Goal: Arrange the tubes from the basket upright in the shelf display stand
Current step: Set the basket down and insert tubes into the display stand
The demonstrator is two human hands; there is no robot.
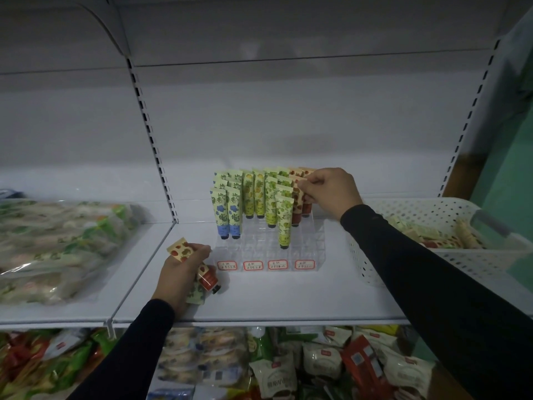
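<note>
Left hand grips spare tubes low on the shelf (supply kept ready); right hand pinches a strawberry tube, seating it upright in the display stand. Basket sits right.

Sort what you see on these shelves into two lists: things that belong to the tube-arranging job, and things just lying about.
Belongs to the job:
- display stand
- tubes standing in it
- strawberry tube pinched by the right hand
- tubes gripped in the left hand
- white basket

Lying about:
- bagged goods, left shelf
- snack packets, shelf below
</note>
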